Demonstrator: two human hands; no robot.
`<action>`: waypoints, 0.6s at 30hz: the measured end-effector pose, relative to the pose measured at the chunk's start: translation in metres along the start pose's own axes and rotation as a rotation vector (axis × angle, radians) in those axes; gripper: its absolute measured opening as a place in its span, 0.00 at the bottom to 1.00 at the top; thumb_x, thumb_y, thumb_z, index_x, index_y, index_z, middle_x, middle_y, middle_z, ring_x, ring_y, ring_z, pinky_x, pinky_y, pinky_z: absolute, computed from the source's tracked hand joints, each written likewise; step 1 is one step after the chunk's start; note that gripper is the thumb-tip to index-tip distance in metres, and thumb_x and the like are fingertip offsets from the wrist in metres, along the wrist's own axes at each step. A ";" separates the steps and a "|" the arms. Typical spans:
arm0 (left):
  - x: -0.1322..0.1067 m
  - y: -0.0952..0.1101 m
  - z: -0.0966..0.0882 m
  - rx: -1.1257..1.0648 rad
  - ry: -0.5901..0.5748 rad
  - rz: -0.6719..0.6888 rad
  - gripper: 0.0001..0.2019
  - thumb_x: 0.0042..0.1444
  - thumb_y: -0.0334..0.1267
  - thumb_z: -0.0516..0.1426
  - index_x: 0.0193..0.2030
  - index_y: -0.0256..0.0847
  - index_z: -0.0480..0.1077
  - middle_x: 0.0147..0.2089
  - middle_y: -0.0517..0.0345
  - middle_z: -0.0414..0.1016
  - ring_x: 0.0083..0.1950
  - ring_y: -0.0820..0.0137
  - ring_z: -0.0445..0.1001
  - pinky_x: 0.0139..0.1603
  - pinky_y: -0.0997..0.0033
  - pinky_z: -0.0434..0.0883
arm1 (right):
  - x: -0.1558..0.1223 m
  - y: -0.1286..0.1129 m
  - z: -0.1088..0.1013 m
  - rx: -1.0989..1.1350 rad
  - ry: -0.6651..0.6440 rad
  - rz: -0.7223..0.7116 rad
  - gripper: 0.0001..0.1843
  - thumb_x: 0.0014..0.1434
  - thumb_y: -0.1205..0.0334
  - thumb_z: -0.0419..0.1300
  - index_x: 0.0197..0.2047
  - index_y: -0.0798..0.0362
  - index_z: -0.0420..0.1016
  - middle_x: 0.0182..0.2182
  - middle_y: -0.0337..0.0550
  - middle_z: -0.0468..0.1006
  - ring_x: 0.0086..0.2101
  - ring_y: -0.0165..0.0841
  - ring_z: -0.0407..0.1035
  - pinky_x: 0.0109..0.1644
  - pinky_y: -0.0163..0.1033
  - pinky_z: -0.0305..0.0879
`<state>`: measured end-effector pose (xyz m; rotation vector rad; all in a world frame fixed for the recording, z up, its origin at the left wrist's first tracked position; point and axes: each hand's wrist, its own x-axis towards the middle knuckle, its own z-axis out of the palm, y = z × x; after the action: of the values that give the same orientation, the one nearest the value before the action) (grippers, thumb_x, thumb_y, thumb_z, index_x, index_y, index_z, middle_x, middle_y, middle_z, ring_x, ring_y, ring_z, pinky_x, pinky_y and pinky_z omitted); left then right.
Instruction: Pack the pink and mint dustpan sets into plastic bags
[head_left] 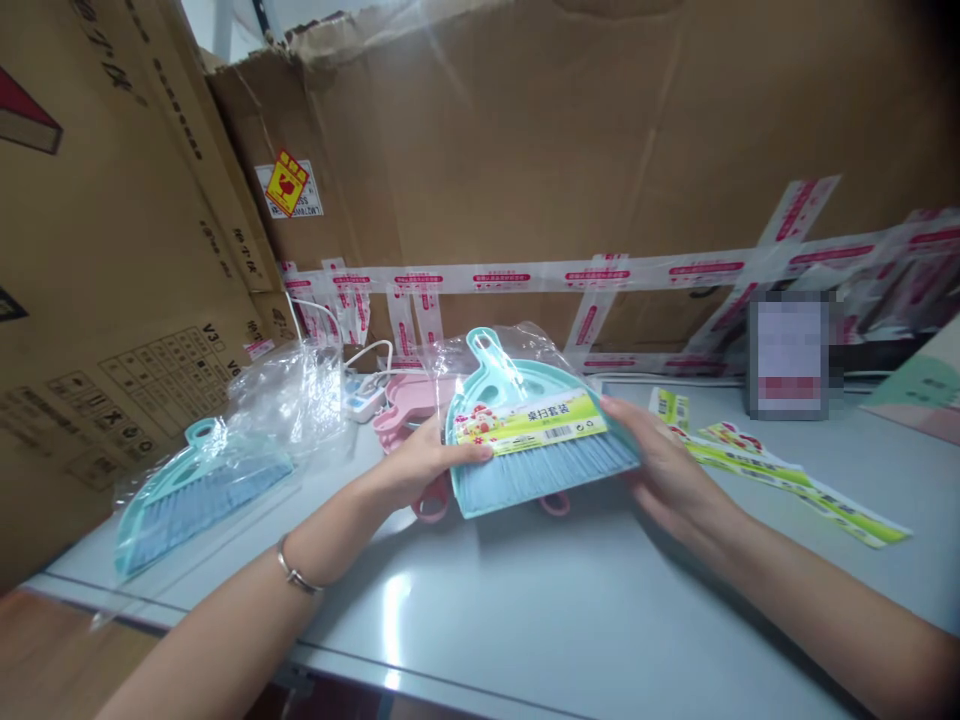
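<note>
Between my hands is a mint-green dustpan and brush set (540, 480), held above the table with its blue bristles toward me. A yellow-green printed label (532, 422) lies across its front, and clear plastic wraps around its handle end. My left hand (420, 465) grips the left edge, thumb over the label. My right hand (660, 465) grips the right edge. Behind and below it are pink dustpans (409, 395), mostly hidden. A second mint-green set (199, 500) in clear plastic lies at the left of the table.
Crumpled clear plastic bags (292, 400) and a white power strip (365, 398) sit at the back left. Several loose labels (787, 475) lie at the right. A blurred-out upright object (787, 355) stands at the back right. Large cardboard boxes (525, 150) wall the table's rear and left.
</note>
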<state>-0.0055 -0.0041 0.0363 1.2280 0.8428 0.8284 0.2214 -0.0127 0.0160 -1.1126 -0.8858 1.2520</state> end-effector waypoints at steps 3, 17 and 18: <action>-0.001 0.000 -0.002 0.007 -0.013 -0.021 0.29 0.42 0.31 0.65 0.53 0.34 0.63 0.40 0.49 0.77 0.39 0.66 0.76 0.40 0.71 0.73 | 0.005 -0.003 -0.004 0.095 -0.160 0.212 0.17 0.45 0.58 0.67 0.38 0.56 0.73 0.32 0.45 0.78 0.29 0.33 0.71 0.30 0.34 0.68; 0.001 0.008 0.011 -0.014 0.327 -0.120 0.12 0.53 0.35 0.58 0.44 0.33 0.72 0.19 0.60 0.71 0.24 0.73 0.71 0.29 0.76 0.71 | -0.003 0.002 -0.001 0.098 -0.181 0.231 0.10 0.54 0.59 0.62 0.38 0.55 0.73 0.35 0.45 0.80 0.28 0.29 0.72 0.27 0.29 0.70; 0.002 0.009 0.010 -0.022 0.330 -0.127 0.13 0.54 0.36 0.58 0.45 0.33 0.72 0.20 0.59 0.72 0.25 0.73 0.72 0.30 0.76 0.71 | -0.003 0.001 -0.002 0.130 -0.234 0.235 0.11 0.54 0.60 0.63 0.40 0.54 0.73 0.38 0.44 0.79 0.31 0.29 0.73 0.31 0.30 0.72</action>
<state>0.0031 -0.0054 0.0464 1.0204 1.1625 0.9474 0.2223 -0.0158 0.0145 -1.0000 -0.8494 1.6361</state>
